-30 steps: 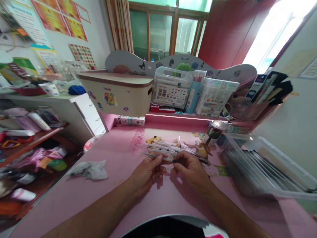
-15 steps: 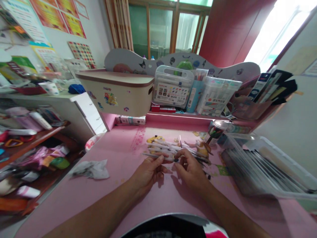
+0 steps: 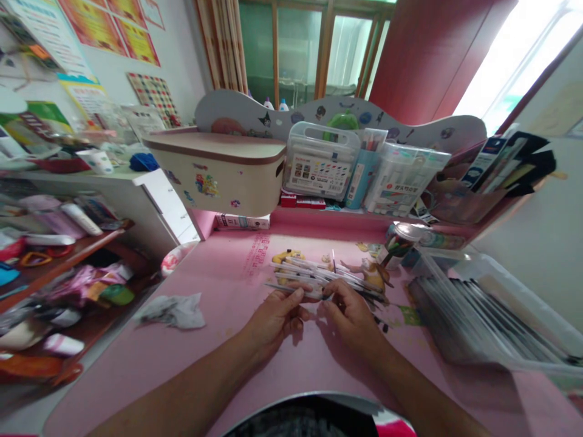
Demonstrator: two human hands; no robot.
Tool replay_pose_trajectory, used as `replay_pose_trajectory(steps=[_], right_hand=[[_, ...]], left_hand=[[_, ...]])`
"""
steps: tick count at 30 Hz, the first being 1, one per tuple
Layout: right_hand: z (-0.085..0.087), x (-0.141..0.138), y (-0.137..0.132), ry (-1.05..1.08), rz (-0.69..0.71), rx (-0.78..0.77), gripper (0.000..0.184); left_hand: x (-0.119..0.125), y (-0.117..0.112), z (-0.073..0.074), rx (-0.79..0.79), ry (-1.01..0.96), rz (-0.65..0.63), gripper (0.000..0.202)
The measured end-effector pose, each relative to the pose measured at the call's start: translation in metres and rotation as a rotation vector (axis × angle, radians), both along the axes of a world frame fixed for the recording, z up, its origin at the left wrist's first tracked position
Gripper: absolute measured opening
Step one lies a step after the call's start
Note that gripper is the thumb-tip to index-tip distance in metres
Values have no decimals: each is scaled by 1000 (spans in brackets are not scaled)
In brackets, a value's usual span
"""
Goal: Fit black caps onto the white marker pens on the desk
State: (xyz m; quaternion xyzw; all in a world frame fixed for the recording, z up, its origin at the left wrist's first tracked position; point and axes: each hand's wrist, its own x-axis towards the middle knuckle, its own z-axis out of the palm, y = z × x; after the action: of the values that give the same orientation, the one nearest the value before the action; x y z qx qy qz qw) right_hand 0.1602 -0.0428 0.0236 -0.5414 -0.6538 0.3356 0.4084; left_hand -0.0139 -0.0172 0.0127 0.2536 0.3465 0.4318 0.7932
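Note:
My left hand (image 3: 277,318) is closed in a pinch round a slim pen (image 3: 275,286), whose thin end points out to the left. My right hand (image 3: 354,314) has its thumb and fingers pinched at the pen's dark right end, partly hidden by the fingertips. Both hands are low over the pink desk (image 3: 228,364). Just beyond them lies a loose pile of slim white pens (image 3: 303,263), some with dark ends. To the right, a clear plastic box (image 3: 514,273) contains many similar slim pens (image 3: 483,315), blurred in part.
A crumpled tissue (image 3: 175,311) lies left of my arm. Behind the pile stand a lidded beige bin (image 3: 218,176), a clear marker case (image 3: 321,164) and another marker box (image 3: 403,179) on a shelf. A can of pens (image 3: 401,240) stands near the clear box.
Both hands stay at nearly the same place with the pen between them. My right fingers have shifted slightly at its dark end. The view has moved a little.

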Motion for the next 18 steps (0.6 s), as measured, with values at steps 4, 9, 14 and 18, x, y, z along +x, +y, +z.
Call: replay_pose_trajectory(steps=[4, 9, 14, 18], right_hand=[[3, -1, 2, 10, 60, 49, 25], [0, 0, 1, 1, 19, -55, 6], [-1, -1, 1, 2, 29, -33, 9], [0, -1, 1, 32, 65, -49, 24]], left_hand=[[-1, 0, -3, -7, 10, -12, 24], [0, 0, -5, -8, 49, -23, 30], [0, 0, -3, -18, 78, -31, 33], [0, 0, -3, -33, 80, -27, 36]])
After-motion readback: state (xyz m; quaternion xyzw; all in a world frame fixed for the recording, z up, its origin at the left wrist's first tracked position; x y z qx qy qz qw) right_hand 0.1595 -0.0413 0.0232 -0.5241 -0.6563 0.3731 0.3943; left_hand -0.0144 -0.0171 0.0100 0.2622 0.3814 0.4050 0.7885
